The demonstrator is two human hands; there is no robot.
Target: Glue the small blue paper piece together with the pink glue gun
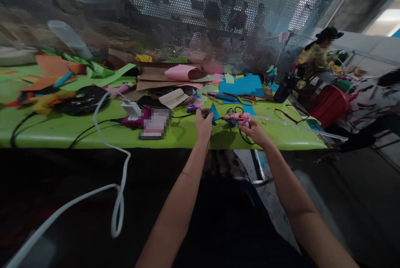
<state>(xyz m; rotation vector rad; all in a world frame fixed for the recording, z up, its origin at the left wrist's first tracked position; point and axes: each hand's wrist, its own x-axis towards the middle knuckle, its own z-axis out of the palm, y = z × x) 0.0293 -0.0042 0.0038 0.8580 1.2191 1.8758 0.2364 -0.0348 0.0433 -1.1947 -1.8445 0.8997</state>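
My left hand pinches a small folded piece of blue paper, which comes to a point at the top. My right hand is closed around the grip of a pink hot glue gun. The gun's nozzle end faces left, toward the blue paper, with a small gap that I cannot judge exactly. A dark cord loops below the gun. Behind my hands lie scissors with yellow-orange handles and a sheet of blue paper.
On the green table are a phone, a purple power strip with a white charger, a yellow glue gun, glasses and a long see-through strip. Coloured paper lies along the mesh panel. People sit at the right.
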